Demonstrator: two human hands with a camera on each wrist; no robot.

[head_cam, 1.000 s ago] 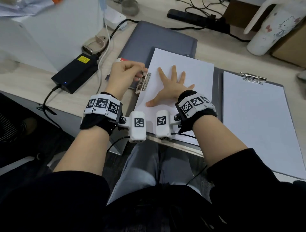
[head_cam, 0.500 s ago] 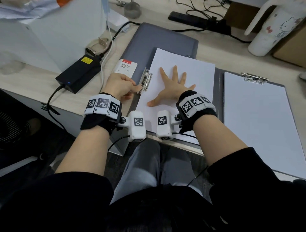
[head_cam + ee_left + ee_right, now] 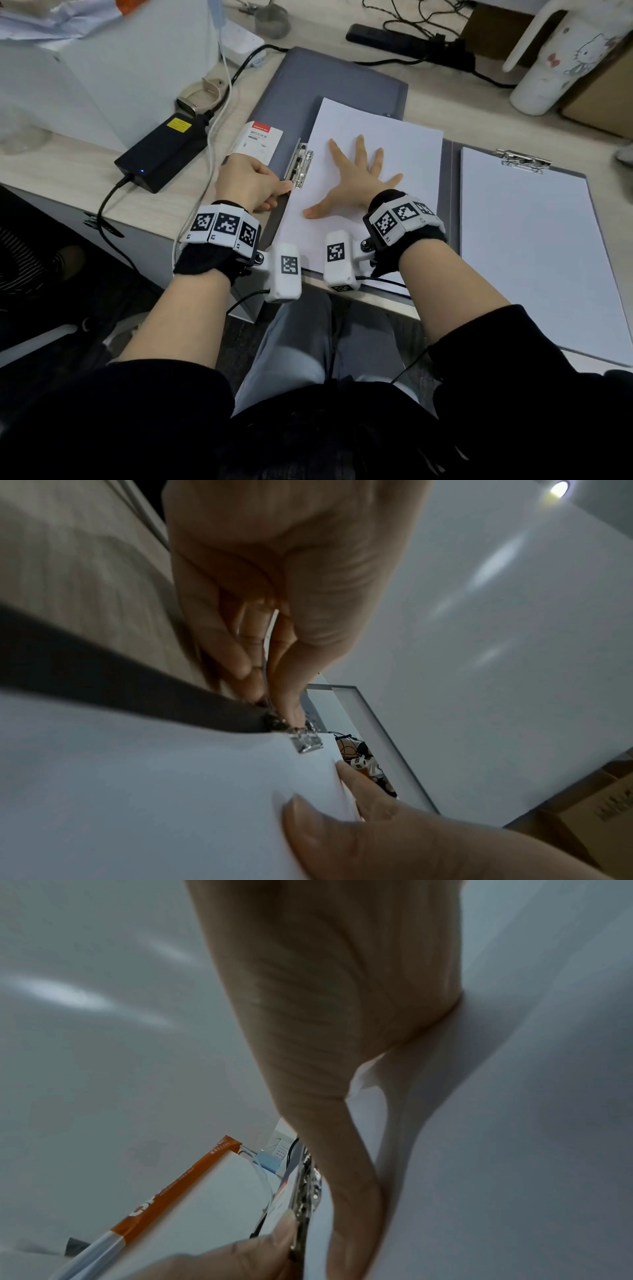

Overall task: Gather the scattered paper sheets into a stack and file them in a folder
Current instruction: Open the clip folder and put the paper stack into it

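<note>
The right hand (image 3: 356, 181) lay flat, fingers spread, pinning the stack (image 3: 394, 150) on the folder (image 3: 335, 78), while the left hand (image 3: 250, 185) pinched the clip (image 3: 301, 166) just beyond its fingertips; easing it down gently should keep edges aligned.

You see a black power adapter (image 3: 164, 150) left of the desk (image 3: 51, 168), a power strip (image 3: 404, 42) behind, a cartoon-printed white bottle (image 3: 561, 65) far right

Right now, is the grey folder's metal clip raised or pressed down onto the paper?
Down: the metal clip lies flat over the white paper stack's left edge.
</note>
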